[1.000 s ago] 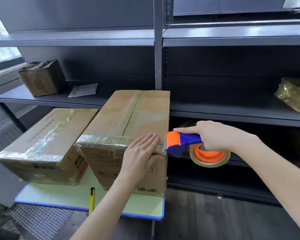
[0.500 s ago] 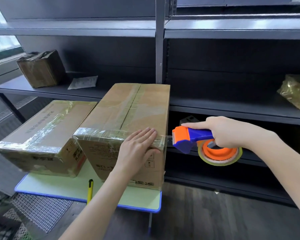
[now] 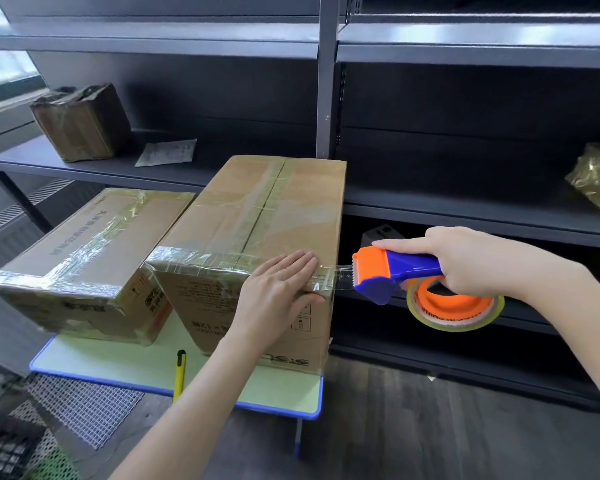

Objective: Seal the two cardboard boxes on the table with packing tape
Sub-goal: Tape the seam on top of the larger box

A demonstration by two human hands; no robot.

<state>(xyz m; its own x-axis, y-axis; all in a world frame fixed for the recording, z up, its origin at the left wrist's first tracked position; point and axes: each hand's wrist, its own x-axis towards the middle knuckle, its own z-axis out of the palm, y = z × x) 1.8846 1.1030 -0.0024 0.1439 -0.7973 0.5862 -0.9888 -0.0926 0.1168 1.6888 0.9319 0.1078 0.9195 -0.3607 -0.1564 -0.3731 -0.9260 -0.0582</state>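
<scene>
Under right hand (image 3: 471, 261), dispenser (image 3: 392, 268) grip hidden; left hand (image 3: 278, 289) covers tape (image 3: 342, 276).

2 bare hands (image 3: 280, 287) (image 3: 473, 263), bare forearms (image 3: 187, 410)

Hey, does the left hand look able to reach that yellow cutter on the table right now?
Probably yes. The yellow cutter lies uncovered on the table beside the left forearm, with nothing in between. But the left hand is pressing tape onto the box, so it would have to lift off.
</scene>
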